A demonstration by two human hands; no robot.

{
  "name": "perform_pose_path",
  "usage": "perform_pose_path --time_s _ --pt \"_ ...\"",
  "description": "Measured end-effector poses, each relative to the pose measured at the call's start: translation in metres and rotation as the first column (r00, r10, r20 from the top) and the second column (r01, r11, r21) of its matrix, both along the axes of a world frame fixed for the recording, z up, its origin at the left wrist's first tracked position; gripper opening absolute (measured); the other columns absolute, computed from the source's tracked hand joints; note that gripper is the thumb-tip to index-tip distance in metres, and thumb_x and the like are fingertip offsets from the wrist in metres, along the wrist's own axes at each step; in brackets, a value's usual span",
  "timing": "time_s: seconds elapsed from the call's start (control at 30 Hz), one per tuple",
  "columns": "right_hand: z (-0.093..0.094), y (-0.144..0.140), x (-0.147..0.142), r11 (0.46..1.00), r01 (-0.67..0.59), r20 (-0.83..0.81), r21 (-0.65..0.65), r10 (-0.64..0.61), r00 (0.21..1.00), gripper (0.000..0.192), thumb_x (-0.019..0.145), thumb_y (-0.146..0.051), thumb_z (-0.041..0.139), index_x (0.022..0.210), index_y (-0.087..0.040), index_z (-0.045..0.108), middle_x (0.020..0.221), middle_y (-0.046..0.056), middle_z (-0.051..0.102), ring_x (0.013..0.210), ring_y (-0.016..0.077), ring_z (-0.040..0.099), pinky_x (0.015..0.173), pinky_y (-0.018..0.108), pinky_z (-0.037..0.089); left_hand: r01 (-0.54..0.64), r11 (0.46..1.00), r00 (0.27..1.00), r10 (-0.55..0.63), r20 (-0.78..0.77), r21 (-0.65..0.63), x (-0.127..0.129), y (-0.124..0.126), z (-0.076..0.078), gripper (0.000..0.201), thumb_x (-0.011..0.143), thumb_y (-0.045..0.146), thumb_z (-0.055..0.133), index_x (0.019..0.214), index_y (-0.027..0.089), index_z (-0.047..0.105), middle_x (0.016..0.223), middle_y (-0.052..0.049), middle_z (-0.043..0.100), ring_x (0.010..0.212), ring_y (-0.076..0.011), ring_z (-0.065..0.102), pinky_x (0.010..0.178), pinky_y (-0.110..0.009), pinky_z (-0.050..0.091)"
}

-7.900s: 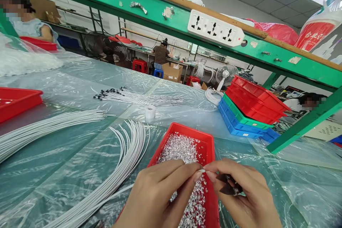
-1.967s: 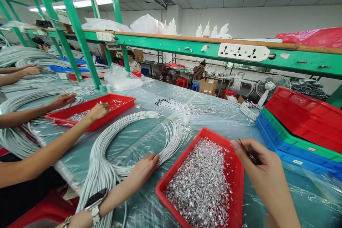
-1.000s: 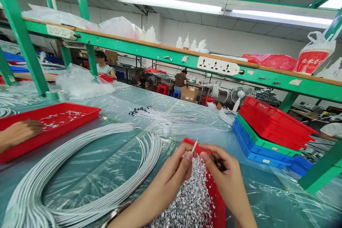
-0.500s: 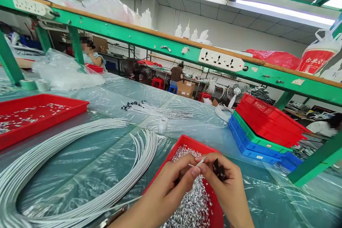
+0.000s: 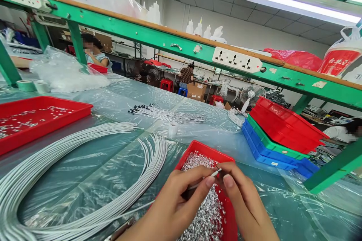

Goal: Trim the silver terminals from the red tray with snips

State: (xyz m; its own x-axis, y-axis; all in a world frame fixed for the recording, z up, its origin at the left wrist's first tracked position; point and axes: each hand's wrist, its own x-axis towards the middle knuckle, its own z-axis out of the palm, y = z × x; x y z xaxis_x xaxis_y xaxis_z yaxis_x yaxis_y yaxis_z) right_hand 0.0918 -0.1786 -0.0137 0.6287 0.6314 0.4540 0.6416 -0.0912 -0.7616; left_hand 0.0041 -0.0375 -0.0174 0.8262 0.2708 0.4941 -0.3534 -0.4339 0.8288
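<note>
My left hand (image 5: pixel 183 196) is closed, its thumb and forefinger pinching a white cable (image 5: pixel 215 173) near its end. The cable's tip points right and shows a small dark, metallic bit. My right hand (image 5: pixel 244 192) is at that tip, forefinger curled behind it and thumb just beside it. Its other fingers are folded, and whatever they hold is hidden. Both hands are above a red tray (image 5: pixel 195 146) full of small silvery metal pieces (image 5: pixel 207 211). The cable's tail seems to run back under my left wrist towards a curved bundle of white cables (image 5: pixel 85 139).
A metal tool (image 5: pixel 121 229) lies partly beneath my left forearm. At left stands another red tray (image 5: pixel 56 120) with scattered small pieces. Black-ended cables (image 5: pixel 169 113) and a white roll (image 5: pixel 173 129) lie farther back. Stacked bins (image 5: pixel 283 128) stand at right, under a green shelf (image 5: pixel 175 47).
My right hand has opened its grip slightly and turned; the black piece seen in its fingers is out of sight. The cable tip now shows a dark, metallic end. The view has shifted slightly.
</note>
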Motion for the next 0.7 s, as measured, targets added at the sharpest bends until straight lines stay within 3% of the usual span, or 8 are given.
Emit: perform_pose_path --time_s 0.2,0.43,0.6,0.7 --pt "0.001 -0.002 0.003 0.997 -0.065 -0.036 -0.052 0.063 0.997 0.033 0.103 -0.061 0.040 0.111 -0.040 0.063 0.108 -0.005 0.064 0.103 0.0197 0.056 0.085 0.023 0.044 -0.037 0.996 0.998 0.034 0.044 0.080 0.000 0.000 0.001 0.028 0.097 0.030 0.046 0.083 0.019 0.068 0.058 0.002 0.057 0.049 -0.0107 0.039 0.044 -0.023 0.028" --pt "0.005 -0.006 0.010 0.986 -0.134 -0.109 -0.103 0.123 0.986 0.029 0.103 -0.056 0.042 0.116 -0.038 0.060 0.101 -0.001 0.062 0.104 0.0221 0.054 0.084 0.026 0.045 -0.130 0.962 0.970 0.073 0.230 0.239 0.004 0.002 -0.006 0.018 0.096 0.016 0.047 0.097 0.018 0.065 0.056 0.004 0.054 0.044 -0.0090 0.043 0.042 -0.023 0.030" --pt "0.002 -0.003 0.012 0.976 -0.215 -0.107 -0.042 0.209 0.972 0.022 0.105 -0.042 0.042 0.120 -0.035 0.057 0.081 -0.002 0.054 0.076 0.0178 0.056 0.072 0.023 0.047 -0.282 0.877 0.911 0.118 0.395 0.389 0.007 0.002 -0.015 0.015 0.096 0.010 0.046 0.098 0.017 0.058 0.066 -0.002 0.066 0.047 -0.0110 0.054 0.045 -0.024 0.037" --pt "0.000 0.001 0.009 0.972 -0.233 -0.145 0.044 0.236 0.961 0.021 0.105 -0.041 0.044 0.120 -0.034 0.057 0.084 -0.001 0.055 0.080 0.0171 0.057 0.071 0.021 0.047 -0.382 0.811 0.867 0.148 0.476 0.443 0.009 0.001 -0.019 0.015 0.098 0.011 0.045 0.107 0.018 0.055 0.065 -0.002 0.067 0.047 -0.0127 0.058 0.045 -0.025 0.039"
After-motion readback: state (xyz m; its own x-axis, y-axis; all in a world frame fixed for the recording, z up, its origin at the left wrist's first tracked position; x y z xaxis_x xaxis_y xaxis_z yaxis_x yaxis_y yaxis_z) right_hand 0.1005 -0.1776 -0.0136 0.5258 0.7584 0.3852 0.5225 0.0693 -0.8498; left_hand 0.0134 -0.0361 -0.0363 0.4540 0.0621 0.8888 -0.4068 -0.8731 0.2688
